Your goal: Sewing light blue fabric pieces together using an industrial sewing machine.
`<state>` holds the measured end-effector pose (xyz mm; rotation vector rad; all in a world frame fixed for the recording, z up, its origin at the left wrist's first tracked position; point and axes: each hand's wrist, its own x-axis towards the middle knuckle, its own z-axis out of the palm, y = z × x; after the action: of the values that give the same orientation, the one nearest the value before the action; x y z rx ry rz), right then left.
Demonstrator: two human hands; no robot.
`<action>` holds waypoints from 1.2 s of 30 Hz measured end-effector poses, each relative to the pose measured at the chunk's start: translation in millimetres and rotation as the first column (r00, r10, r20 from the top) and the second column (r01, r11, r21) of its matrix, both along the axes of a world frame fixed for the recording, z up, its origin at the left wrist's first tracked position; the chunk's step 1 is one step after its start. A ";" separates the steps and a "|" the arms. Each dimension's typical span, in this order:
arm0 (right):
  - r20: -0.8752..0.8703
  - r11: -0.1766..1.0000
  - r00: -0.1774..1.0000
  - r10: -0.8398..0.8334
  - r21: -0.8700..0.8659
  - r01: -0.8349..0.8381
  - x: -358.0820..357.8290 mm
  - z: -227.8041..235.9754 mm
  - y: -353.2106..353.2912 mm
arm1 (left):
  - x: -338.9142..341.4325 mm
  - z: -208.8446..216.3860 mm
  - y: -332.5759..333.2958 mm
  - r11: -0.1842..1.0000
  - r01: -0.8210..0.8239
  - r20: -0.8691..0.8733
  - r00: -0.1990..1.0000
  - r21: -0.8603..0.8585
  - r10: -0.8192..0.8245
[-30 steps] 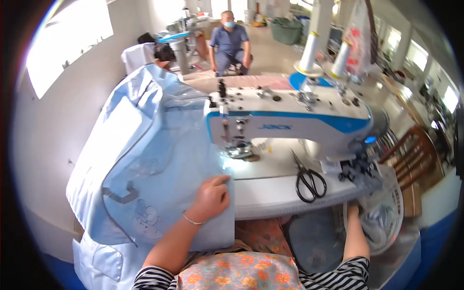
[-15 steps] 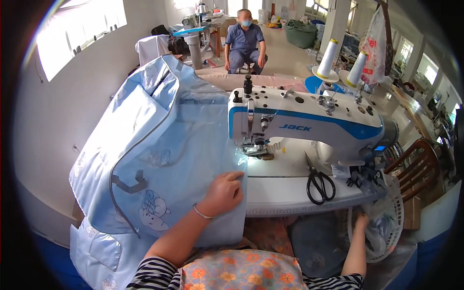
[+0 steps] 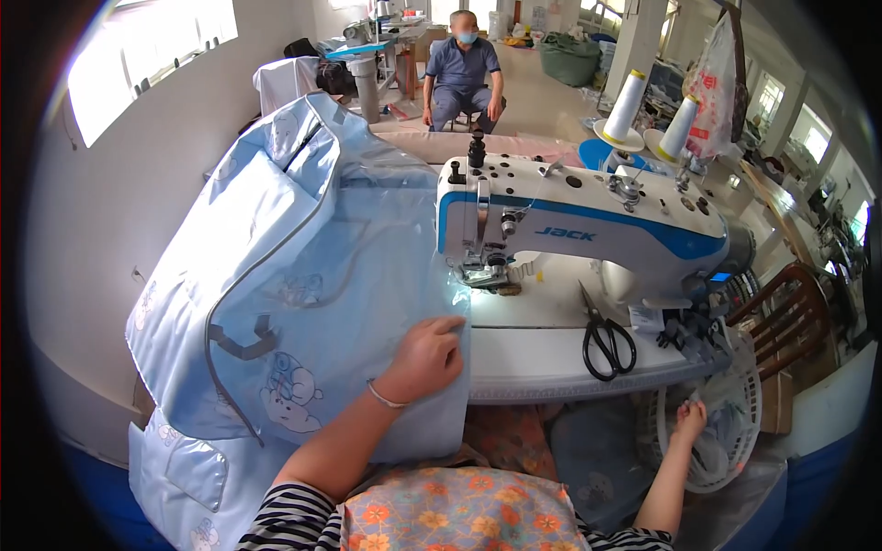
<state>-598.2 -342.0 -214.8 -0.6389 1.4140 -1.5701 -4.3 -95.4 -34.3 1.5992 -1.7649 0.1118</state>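
1. The main change was at the right hand [image 3: 691, 421]: a second before, it reached down into the white plastic basket [image 3: 755, 404] with its fingers mostly hidden; now it was higher in view at the basket's near side, fingers bent upward and plain to see.
2. Its fingers were curled together, but whether they pinched something small I could not tell; the clear plastic bag [image 3: 715, 452] in the basket lay just beside it.
3. The left hand [image 3: 428, 356] had stayed on the light-blue bear-print fabric [image 3: 367, 285], index finger stretched toward the right edge and the others curled under. It rested on the cloth; whether it gripped a fold could not be told.
4. The fabric lay left of the lockstitch sewing machine [image 3: 570, 220], its right edge close to the presser foot [image 3: 485, 275]; whether it was clamped there was unclear.
5. With the right hand away, the left alone appeared to steady the panel, so the sewing seemed paused.
6. The black-handled scissors [image 3: 606, 349] lay untouched on the machine table [image 3: 524, 363].
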 end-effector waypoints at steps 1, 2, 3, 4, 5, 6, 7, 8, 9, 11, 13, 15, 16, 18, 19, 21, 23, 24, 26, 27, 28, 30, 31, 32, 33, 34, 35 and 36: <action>-0.014 0.999 0.999 -0.035 -0.032 0.035 1.1 6.6 3.6 | -0.3 0.0 0.3 1.000 -0.004 0.009 1.000 -0.012 0.004; 0.016 0.997 0.999 -0.039 -0.060 0.040 2.9 14.0 7.7 | -0.9 -0.1 1.0 1.000 -0.011 -0.001 1.000 -0.001 0.011; 0.007 0.995 0.998 -0.064 -0.081 0.064 5.9 21.7 12.6 | -1.2 -0.1 1.1 1.000 -0.021 -0.003 1.000 0.002 0.021; -0.007 0.991 0.999 -0.053 -0.122 0.052 9.8 30.2 18.5 | -2.1 -0.3 1.9 0.999 -0.030 -0.008 1.000 0.012 0.030; -0.025 0.987 0.998 -0.063 -0.148 0.058 17.5 38.3 24.9 | -2.3 -0.1 2.0 0.999 -0.044 -0.021 0.999 0.016 0.044; -0.066 0.973 0.995 -0.074 -0.225 0.057 27.4 44.3 35.2 | -2.6 0.2 1.2 0.999 -0.045 -0.035 0.998 0.028 0.046; -0.132 0.976 0.988 -0.085 -0.211 0.056 39.1 51.8 46.6 | -2.8 0.1 -0.1 0.999 -0.048 -0.041 0.998 0.009 0.048; -0.220 0.976 0.974 -0.046 -0.217 -0.003 58.9 56.1 58.4 | -2.5 0.4 -2.0 1.000 -0.025 -0.042 0.999 0.012 0.026; -0.228 0.964 0.973 0.011 -0.254 -0.071 83.2 57.4 75.1 | -2.8 0.4 -3.1 1.000 -0.009 -0.046 0.999 0.009 0.009; -0.396 0.889 0.914 0.090 -0.382 -0.253 145.6 59.4 110.3 | -3.4 0.7 -5.2 1.000 0.003 -0.047 0.999 0.002 -0.003; -0.668 0.793 0.713 0.212 -0.309 -0.525 211.8 61.7 149.4 | -3.9 1.6 -5.4 1.000 -0.016 -0.036 0.999 0.009 0.017; -0.861 0.498 0.355 0.364 -0.142 -0.855 269.1 67.0 186.1 | -3.7 2.4 -4.2 0.999 0.007 -0.023 1.000 0.050 -0.005; -0.887 0.312 0.222 0.405 -0.095 -0.945 292.9 70.4 202.0 | -3.3 2.6 -3.5 0.997 -0.021 -0.033 0.999 0.080 0.024; -0.838 0.118 0.107 0.534 -0.051 -0.992 322.5 77.5 225.8 | -2.4 1.5 -1.1 0.997 -0.022 -0.007 1.000 0.076 0.023; -0.786 0.078 0.067 0.614 -0.024 -0.997 328.8 80.8 233.0 | -1.7 0.6 -0.4 0.996 -0.040 -0.003 0.999 0.082 0.040; -0.679 0.041 -0.008 0.734 0.056 -0.998 334.0 84.7 242.0 | -0.6 -1.5 1.0 0.995 -0.039 -0.002 0.999 0.094 0.039; -0.612 0.014 -0.024 0.790 0.056 -0.998 332.1 85.9 245.2 | 0.5 -2.3 1.0 0.995 -0.039 0.001 0.999 0.087 0.039; -0.602 0.021 -0.020 0.798 0.061 -0.998 330.0 85.3 245.8 | 0.8 -2.4 1.0 0.996 -0.036 -0.008 0.999 0.084 0.037; -0.552 0.049 -0.015 0.834 0.101 -0.994 326.0 82.9 247.5 | 1.3 -2.0 0.6 0.997 -0.027 -0.008 1.000 0.079 0.028; -0.537 0.036 -0.031 0.843 0.114 -0.993 324.6 81.7 249.1 | 1.1 -1.8 0.5 0.996 -0.035 -0.015 0.999 0.084 0.037; -0.512 0.031 -0.045 0.858 0.139 -0.990 323.8 81.2 250.8 | 0.9 -1.1 0.8 0.996 -0.037 -0.010 0.999 0.086 0.038; -0.459 0.043 -0.032 0.888 0.152 -0.987 323.9 82.9 253.3 | -0.4 -0.1 1.4 0.994 -0.040 -0.009 0.999 0.104 0.041; -0.431 0.058 -0.010 0.902 0.143 -0.988 324.2 85.9 252.7 | -1.2 0.4 1.6 0.992 -0.044 -0.016 0.999 0.119 0.046; -0.391 0.088 0.016 0.920 0.167 -0.982 325.4 90.3 250.9 | -2.2 0.5 1.9 0.989 -0.051 -0.024 0.998 0.135 0.055; -0.424 0.125 0.080 0.902 0.078 -0.989 327.0 96.7 246.5 | -2.7 0.9 2.2 0.993 -0.042 -0.011 0.999 0.114 0.043; -0.436 0.202 0.170 0.884 0.027 -0.979 328.1 105.0 240.8 | -2.6 1.3 2.4 0.994 -0.038 -0.002 0.999 0.098 0.038; -0.438 0.248 0.212 0.874 0.026 -0.968 328.1 115.0 233.1 | -2.1 1.9 3.1 0.997 -0.027 0.011 1.000 0.077 0.026; -0.454 0.351 0.313 0.834 -0.002 -0.937 330.5 126.3 221.8 | -0.3 3.2 3.7 0.991 -0.020 -0.028 0.999 0.136 0.024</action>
<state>-267.7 -120.2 -88.5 -1.6566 0.7399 -0.6706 -4.6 -91.7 -31.2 1.7077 -1.7649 -0.0219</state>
